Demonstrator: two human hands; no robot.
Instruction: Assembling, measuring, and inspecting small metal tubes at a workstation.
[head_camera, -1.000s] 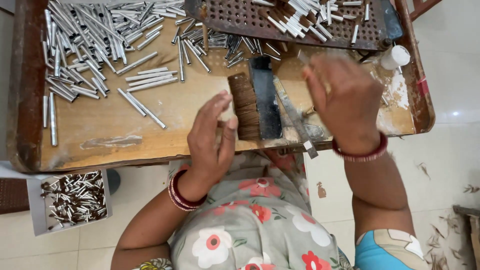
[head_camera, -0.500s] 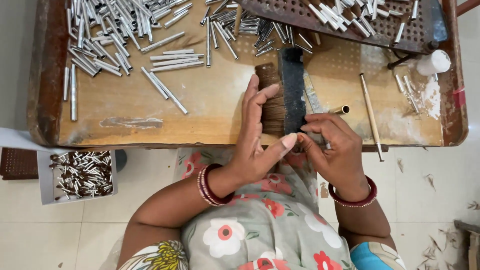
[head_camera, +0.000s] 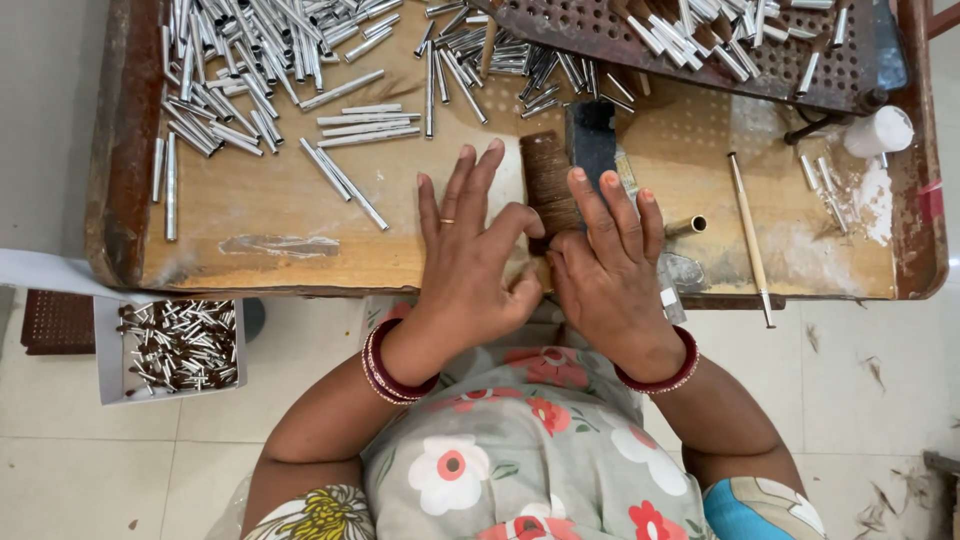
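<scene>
We see both hands laid flat with fingers spread, gripping nothing: the left hand (head_camera: 468, 255) and the right hand (head_camera: 606, 262) press on a brown bundle of hair (head_camera: 549, 186) at the near middle of the wooden tray (head_camera: 260, 215). Silver tubes (head_camera: 240, 60) lie scattered far left; a thin stick (head_camera: 750, 238) lies right.

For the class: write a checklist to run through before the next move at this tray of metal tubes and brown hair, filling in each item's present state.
1. Left hand flat on the wooden tray: ok.
2. Right hand touching the brown hair bundle: ok.
3. Loose metal tubes lying apart from both hands: ok.
4. Brass tube beside the right hand: ok.
5. Anything pinched between the thumbs: cannot tell.
</scene>
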